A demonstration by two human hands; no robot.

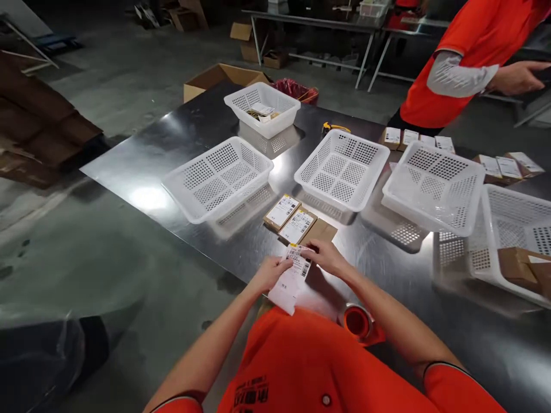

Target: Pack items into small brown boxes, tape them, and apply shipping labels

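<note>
My left hand [270, 273] pinches the left edge of a white shipping label [291, 281] printed with black text and a barcode. At the label's upper right, my right hand [326, 256] has its fingers closed on the edge. The lower part of the label hangs down toward my shirt. Just beyond my hands lie two small cardboard boxes with labels on top, a left labelled box [282, 211] and a middle labelled box [298, 225]. Beside them sits a plain brown box [321, 233]. A tape dispenser [358, 321] rests by my right forearm.
White perforated baskets stand on the metal table [202, 244]: a left basket [221, 178], a middle basket [343, 169], a back basket [263, 106] holding small items, others at right. Labelled boxes [508, 167] line the right side. A co-worker in orange [456, 69] stands across the table.
</note>
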